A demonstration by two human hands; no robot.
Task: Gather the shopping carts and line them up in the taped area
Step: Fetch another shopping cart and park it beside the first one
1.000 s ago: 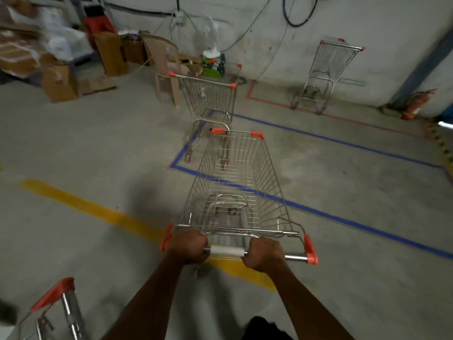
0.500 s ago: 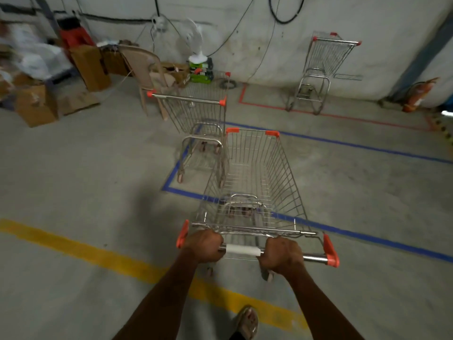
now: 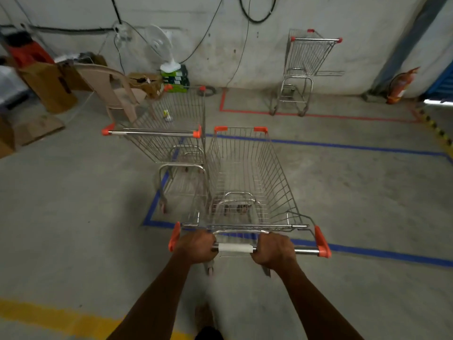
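Both hands, left [image 3: 196, 246] and right [image 3: 272, 250], have fingers clamped round the handle [image 3: 235, 248], steering the cart [image 3: 245, 182] ahead of them beside the parked cart [image 3: 169, 138] inside the blue tape [image 3: 367, 251].

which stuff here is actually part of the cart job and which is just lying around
Part of the job:
- pushed cart, its handle gripped by left hand and right hand
- parked cart, beside it at the blue tape corner
- far cart, by the wall at the red tape
- blue tape

Lying about:
- plastic chair
- fan
- cardboard boxes
- fire extinguisher
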